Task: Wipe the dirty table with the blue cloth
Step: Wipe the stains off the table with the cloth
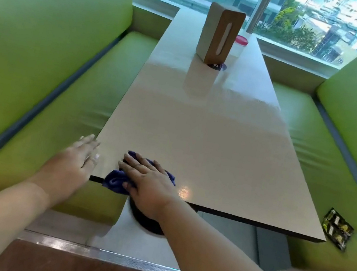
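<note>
Cloth: I see the cloth (116, 180) bunched on the near left corner of the bench (207, 140), one fold hanging over the near edge
Right grip: the right grip (147, 182) lies flat on the cloth, fingers straight, pressing rather than clasping
Left grip: the left grip (80, 158) is open with straight fingers at the bench's left edge; it is blurred, so I cannot tell whether it touches
Risk, slip: nothing clasps the cloth and it already overhangs, so a stroke toward me could drag it off the corner
Risk, streaks: a bunched cloth covers a narrow path, so I judge strips may be missed; glare on the far half hides any dirt from me
Risk, box: the box (219, 35) stands upright far down the middle, well apart from the cloth; a long, fast stroke could tip it
Risk, seat: sweeping leftward could push dirt onto the seat (53, 137) unless the left grip catches it
</note>
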